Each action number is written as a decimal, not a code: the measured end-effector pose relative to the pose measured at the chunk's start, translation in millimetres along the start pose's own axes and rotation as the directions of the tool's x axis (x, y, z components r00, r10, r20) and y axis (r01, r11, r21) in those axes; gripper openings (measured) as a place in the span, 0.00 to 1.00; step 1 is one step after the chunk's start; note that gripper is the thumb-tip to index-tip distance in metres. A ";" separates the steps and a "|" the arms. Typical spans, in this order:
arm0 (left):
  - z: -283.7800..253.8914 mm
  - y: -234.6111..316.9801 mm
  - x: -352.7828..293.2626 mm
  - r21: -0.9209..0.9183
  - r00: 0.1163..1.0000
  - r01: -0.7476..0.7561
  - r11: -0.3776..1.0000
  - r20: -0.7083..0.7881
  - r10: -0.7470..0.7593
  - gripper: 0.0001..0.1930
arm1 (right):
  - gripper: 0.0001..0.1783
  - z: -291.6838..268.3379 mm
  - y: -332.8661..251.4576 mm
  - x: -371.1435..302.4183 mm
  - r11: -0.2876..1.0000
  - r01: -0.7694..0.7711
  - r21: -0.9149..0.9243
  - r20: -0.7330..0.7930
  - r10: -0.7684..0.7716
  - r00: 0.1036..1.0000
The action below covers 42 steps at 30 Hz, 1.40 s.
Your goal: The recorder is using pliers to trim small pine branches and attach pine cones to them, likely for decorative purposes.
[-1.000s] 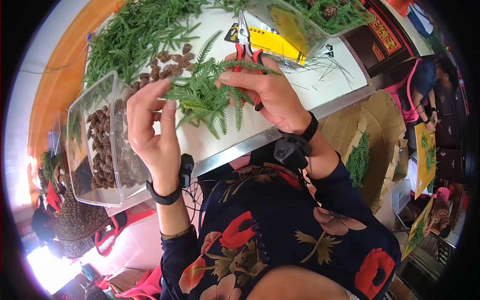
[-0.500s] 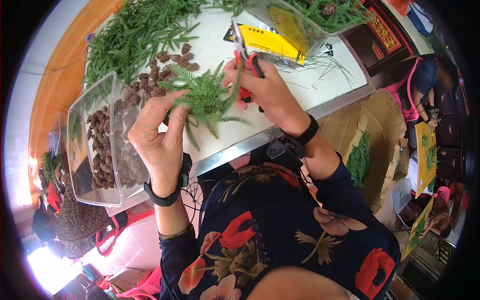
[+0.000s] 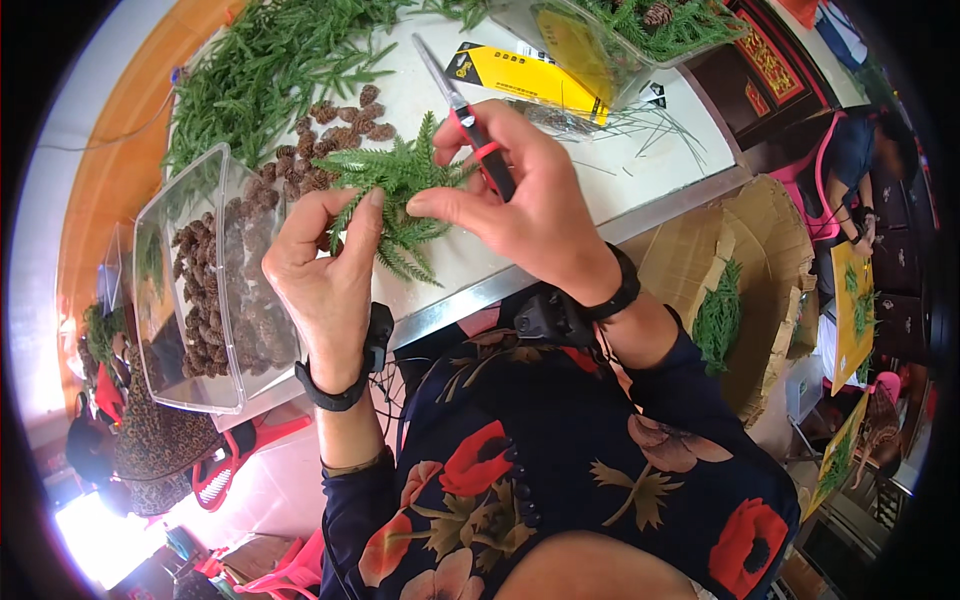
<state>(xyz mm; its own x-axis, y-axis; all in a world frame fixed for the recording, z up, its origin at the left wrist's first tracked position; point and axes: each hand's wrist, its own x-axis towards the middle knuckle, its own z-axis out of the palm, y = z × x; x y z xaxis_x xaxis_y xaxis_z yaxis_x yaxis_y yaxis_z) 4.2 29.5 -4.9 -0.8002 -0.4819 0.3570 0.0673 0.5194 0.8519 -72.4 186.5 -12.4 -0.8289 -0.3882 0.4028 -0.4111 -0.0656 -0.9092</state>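
A bunch of green artificial pine sprigs (image 3: 405, 165) is held over the table's near edge. My left hand (image 3: 320, 270) pinches the bunch between thumb and forefinger. My right hand (image 3: 535, 205) is wrapped round long-nosed pliers (image 3: 465, 115) with red and black handles, their jaws pointing up and away to the left. The right thumb touches the sprigs beside my left fingertips. Small brown pine cones (image 3: 345, 130) lie loose just behind the bunch. What sits at the pinch point is hidden by the fingers.
A clear plastic box (image 3: 225, 300) of pine cones stands at left. Piled greenery (image 3: 270, 80) covers the far left. A yellow card (image 3: 530, 75), thin wires (image 3: 660, 135) and another clear bin (image 3: 640, 50) lie far right. A cardboard box (image 3: 770, 250) stands right; people work beyond.
My right hand has turned, swinging the pliers' jaws to the left, and its thumb has come in to the sprigs. The bunch has turned slightly in my left fingers.
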 end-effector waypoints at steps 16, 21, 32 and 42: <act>8.9 9.3 -14.5 -0.068 0.994 -0.057 0.996 0.086 0.063 0.24 | 0.09 0.6 17.2 0.1 0.985 -0.169 0.026 0.093 0.166 0.982; 16.3 -0.8 -31.7 -0.156 0.994 -0.036 0.987 0.098 0.052 0.23 | 0.10 -5.3 14.9 -8.1 0.980 0.000 -0.200 0.126 0.025 0.992; 16.2 -1.3 -55.1 -0.542 0.869 0.483 0.687 0.391 -0.302 0.19 | 0.12 -38.9 30.5 -23.1 0.986 -0.067 -0.151 0.438 0.128 0.890; 4.5 -1.1 -39.2 -0.680 0.914 0.404 0.612 0.318 -0.251 0.16 | 0.09 -25.6 26.5 12.1 0.995 -0.093 0.021 0.546 0.067 0.835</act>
<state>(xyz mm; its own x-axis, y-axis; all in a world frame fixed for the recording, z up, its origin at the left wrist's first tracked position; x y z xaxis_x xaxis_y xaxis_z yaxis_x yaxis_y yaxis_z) 32.8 51.0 -21.5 -0.9382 -0.3460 -0.0090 0.1227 -0.3570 0.9260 -103.1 203.6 -28.9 -0.5123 -0.8306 0.2183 -0.3241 -0.0484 -0.9448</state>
